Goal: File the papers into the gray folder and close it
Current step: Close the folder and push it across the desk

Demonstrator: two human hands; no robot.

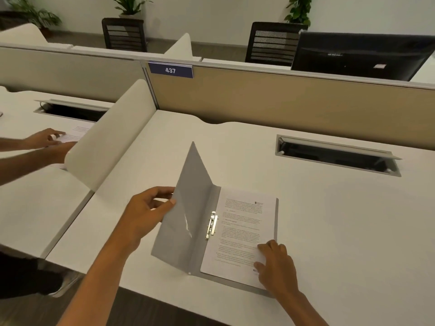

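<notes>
Head view, one frame, itemised.

1. Gray folder [188, 208]: on white bench [329, 220], near front edge, centre of view. Open; back cover flat on bench, front cover raised at a steep tilt along the spine fold.

2. Papers [242, 231]: printed sheets lying inside folder on back cover, top sheet face up, text too small to read. Left margin held under metal clip [211, 225], brass-coloured, set along the spine.

3. Left hand [146, 212]: at outer left edge of raised front cover. Fingers [162, 191] closed on the cover edge, thumb on the inner face, remaining fingers behind; cover held up off the bench.

4. Right hand [276, 264]: palm down on lower right corner of papers. Fingers spread and flat, pressing on the sheets, nothing gripped.

5. Cable tray [336, 154]: recessed slot in bench, lid propped open, well apart from folder, to the right rear.

6. Divider panel [110, 135]: white, curved, upright on left side of bench, between this bench and the neighbouring one.

7. Second person's hands [47, 142]: on neighbouring bench at left, resting on a loose printed sheet [77, 132], partly hidden by divider panel.

8. Partition [282, 102]: tan screen behind bench, blue plate [170, 70] marked 437 at upper left corner.

9. Monitor [360, 55]: black, back side visible, beyond partition at right.

10. Mesh chairs [123, 34]: two, dark, beyond partition; potted plants [129, 4] along rear wall.
</notes>
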